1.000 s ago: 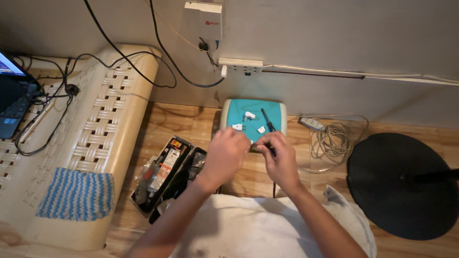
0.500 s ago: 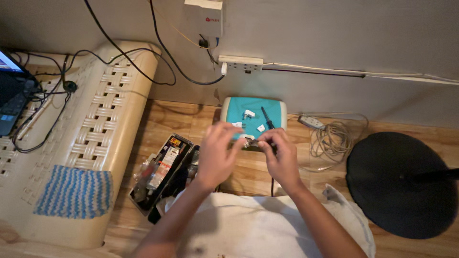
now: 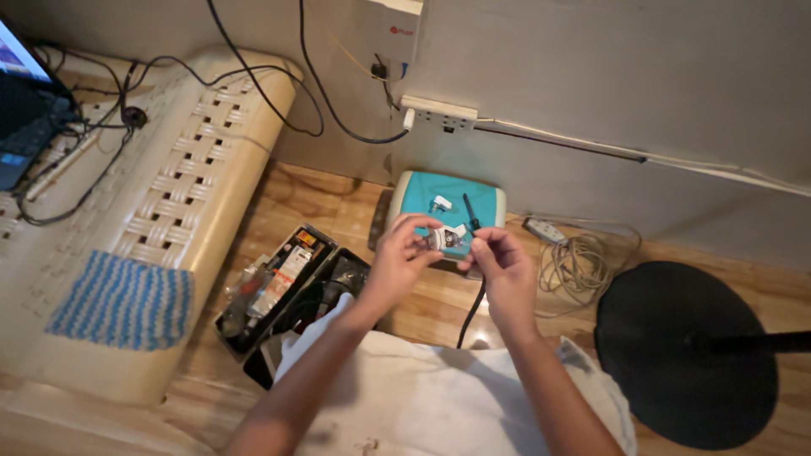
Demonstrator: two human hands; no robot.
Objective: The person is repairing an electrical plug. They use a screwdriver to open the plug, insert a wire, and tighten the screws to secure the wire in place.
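My left hand (image 3: 399,260) and my right hand (image 3: 500,268) meet over the near edge of a teal lid (image 3: 418,197) on the floor. Between their fingertips they pinch a small white and clear part (image 3: 445,237). A black cable (image 3: 473,308) hangs down from under my right hand. On the lid lie a small white piece (image 3: 440,203) and a black screwdriver (image 3: 469,212). My forearms reach out over a white cloth (image 3: 422,397) on my lap.
An open black toolbox (image 3: 283,283) with tubes and tools sits left of my hands. A cream woven bench (image 3: 160,219) with a blue striped cloth (image 3: 122,300) and a laptop (image 3: 25,118) stands at left. A coiled cable (image 3: 583,266) and a black round stand base (image 3: 684,359) lie right.
Both hands have lifted slightly off the teal lid and brought the small part up between their fingertips. The view has shifted a little.
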